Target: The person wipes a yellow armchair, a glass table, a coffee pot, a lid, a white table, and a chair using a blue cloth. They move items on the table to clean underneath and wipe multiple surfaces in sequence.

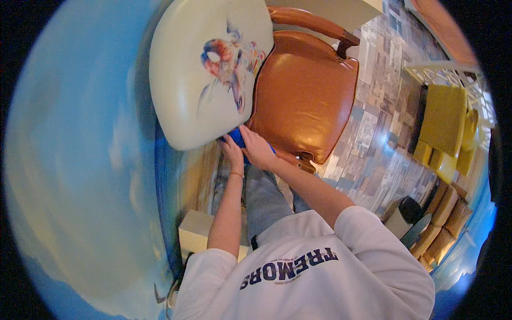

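A brown leather armchair stands before me, its shiny seat (308, 96) at the centre right. The chair's pale backrest (180, 80) bears a colourful printed bird-like figure. A blue cloth (237, 138) lies at the near side, by the lower corner of the backrest and the near armrest. My left hand (232, 150) is on the cloth from the left, fingers bent around its edge. My right hand (258, 149) presses on it from the right, fingers pointing towards the backrest. The two hands are side by side, and part of the cloth is hidden beneath them.
The far wooden armrest (308, 20) curves along the top. A wall painted like a sky (80, 140) runs down the left. A pale box-like piece (196, 230) is beside my left arm. Patchwork flooring (372, 132), a yellow chair (446, 120) and a brown sofa (440, 232) are at the right.
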A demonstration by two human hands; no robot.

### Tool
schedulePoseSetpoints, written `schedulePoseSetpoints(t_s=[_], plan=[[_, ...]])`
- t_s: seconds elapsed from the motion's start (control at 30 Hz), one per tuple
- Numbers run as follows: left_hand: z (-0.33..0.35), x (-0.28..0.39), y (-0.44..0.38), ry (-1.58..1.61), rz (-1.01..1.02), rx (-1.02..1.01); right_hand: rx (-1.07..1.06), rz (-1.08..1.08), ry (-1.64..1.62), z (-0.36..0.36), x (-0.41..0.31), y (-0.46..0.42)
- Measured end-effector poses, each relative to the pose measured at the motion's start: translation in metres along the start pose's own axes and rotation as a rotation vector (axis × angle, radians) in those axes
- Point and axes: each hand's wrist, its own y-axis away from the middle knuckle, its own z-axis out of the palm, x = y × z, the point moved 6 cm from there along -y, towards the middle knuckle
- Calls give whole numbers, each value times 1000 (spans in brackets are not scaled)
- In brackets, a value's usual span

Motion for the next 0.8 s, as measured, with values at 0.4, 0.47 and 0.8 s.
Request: schedulePoseSetpoints(t_s=[0.4,0.47,0.8], plan=[[118,-57,200,231,-279,-240,-142,207,166,-60,59,146],[121,-65,195,246,-264,-171,-131,163,128,-66,59,148],[28,-5,46,-13,-44,263,-193,253,-145,-4,21,1]])
